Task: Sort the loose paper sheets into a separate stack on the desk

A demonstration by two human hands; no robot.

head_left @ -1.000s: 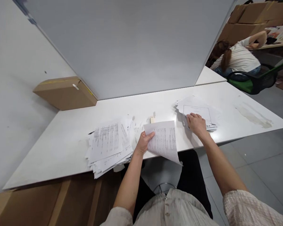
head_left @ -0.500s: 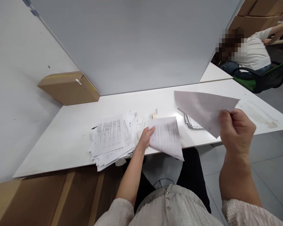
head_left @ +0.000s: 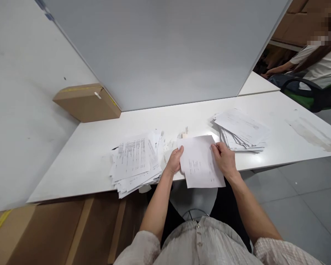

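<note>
Both hands hold a sheet of paper (head_left: pixel 200 158) in front of me, over the near edge of the white table. My left hand (head_left: pixel 174 161) pinches its left edge with the thumb on top. At the upper right edge, my right hand (head_left: pixel 224 158) is closed on the same sheet. Sparse print shows on the paper's lower half; I cannot tell whether more sheets lie under it. A messy stack of printed papers (head_left: pixel 134 158) lies left of my hands. Another paper stack (head_left: pixel 241 127) lies to the right, beyond my right hand, its top sheet turned askew.
A cardboard box (head_left: pixel 86 105) stands at the table's back left, against the wall. A grey panel (head_left: pixel 165 51) rises behind the white table (head_left: pixel 68 162). Cardboard boxes (head_left: pixel 52 232) stand below at left. A person (head_left: pixel 324 62) sits at the far right by a green chair.
The sheet that my right hand held raised at the right now lies on top of the right stack. My right hand has come back left to the paper in my left hand.
</note>
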